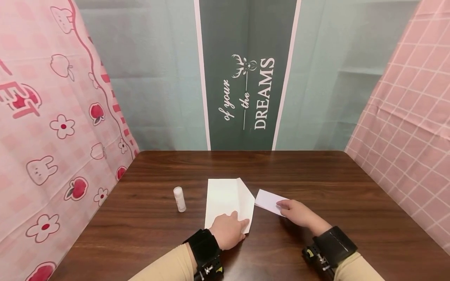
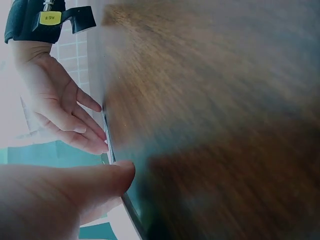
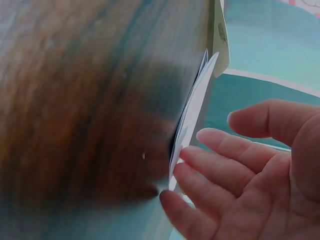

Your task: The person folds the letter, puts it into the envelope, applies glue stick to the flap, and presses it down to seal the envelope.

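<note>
Left grip point(image 1: 227, 232), spread, presses white sheet point(image 1: 223, 197); right grip point(image 1: 298, 213), spread, touches smaller paper point(image 1: 268, 201); cloth point(image 1: 225, 35) reads "DREAMS".

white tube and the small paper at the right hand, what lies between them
The larger white paper lies there, with bare table between it and the white tube, as the head view shows.

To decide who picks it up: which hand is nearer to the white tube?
The left. The left hand is on the larger white paper, right of the tube in the head view; the right hand is farther right, at the smaller paper.
</note>
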A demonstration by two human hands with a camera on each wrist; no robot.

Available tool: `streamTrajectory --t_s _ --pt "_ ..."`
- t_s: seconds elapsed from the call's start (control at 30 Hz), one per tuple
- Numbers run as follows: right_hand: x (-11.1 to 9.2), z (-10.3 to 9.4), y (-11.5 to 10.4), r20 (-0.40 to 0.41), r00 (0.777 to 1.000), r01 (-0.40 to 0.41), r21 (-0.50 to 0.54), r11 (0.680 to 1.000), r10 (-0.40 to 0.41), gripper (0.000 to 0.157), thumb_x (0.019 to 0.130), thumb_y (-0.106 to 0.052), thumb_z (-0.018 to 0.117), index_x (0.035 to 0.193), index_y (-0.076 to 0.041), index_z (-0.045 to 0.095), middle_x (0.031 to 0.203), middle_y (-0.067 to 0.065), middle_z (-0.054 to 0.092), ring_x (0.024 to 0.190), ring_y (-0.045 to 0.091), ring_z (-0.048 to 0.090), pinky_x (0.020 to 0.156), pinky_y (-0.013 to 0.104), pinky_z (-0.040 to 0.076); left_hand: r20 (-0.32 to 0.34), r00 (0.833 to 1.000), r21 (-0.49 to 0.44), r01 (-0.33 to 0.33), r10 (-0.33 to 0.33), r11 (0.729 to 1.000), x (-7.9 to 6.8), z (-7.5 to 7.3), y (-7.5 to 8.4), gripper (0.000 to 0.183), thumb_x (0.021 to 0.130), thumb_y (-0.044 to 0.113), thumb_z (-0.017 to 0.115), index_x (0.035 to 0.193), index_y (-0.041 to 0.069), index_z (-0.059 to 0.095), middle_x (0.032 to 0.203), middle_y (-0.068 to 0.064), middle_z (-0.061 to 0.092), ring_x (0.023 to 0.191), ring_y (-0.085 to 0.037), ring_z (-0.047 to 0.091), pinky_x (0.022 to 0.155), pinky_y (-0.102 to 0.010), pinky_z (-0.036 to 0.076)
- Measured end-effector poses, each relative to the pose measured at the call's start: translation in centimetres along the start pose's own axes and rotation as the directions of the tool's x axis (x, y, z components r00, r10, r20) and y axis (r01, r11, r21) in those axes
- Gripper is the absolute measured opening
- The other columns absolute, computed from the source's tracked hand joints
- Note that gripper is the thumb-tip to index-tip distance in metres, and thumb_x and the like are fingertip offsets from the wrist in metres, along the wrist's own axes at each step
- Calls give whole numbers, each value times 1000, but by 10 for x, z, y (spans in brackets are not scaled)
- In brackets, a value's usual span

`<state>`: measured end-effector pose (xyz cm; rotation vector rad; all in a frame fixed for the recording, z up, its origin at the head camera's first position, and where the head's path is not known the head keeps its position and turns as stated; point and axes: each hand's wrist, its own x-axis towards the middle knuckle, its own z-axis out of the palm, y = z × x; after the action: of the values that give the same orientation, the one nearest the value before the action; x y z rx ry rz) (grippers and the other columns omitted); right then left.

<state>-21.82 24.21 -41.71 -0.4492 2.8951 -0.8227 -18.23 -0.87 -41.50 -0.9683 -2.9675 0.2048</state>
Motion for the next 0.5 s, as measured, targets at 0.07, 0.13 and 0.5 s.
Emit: streamTrajectory --t_s 0.07,0.13,0.5 --pt "-1 0 -1 -9 1000 -9 -25 1000 9 29 84 -7 55 109 5 63 103 20 63 92 30 57 81 46 43 -5 1000 5 1 -1 1000 0 0 1 43 84 44 63 125 35 57 87 -5 55 64 -22 56 51 -32 44" --pt "-1 1 -2 -17 1000 -7 -57 998 6 27 82 -7 55 106 4 64 104 22 63 93 33 58 81 47 44 -8 1000 7 3 -3 1000 -1 0 1 42 84 43 63 125 35 57 87 -5 54 63 -22 56 50 -32 44" --pt "1 15 -14 -123 989 48 -210 976 -75 31 79 -6 59 106 8 62 113 32 56 104 44 55 88 51 41 -19 1000 23 -4 4 1000 -2 2 5 41 84 44 63 123 33 58 89 -7 53 63 -24 55 51 -33 43"
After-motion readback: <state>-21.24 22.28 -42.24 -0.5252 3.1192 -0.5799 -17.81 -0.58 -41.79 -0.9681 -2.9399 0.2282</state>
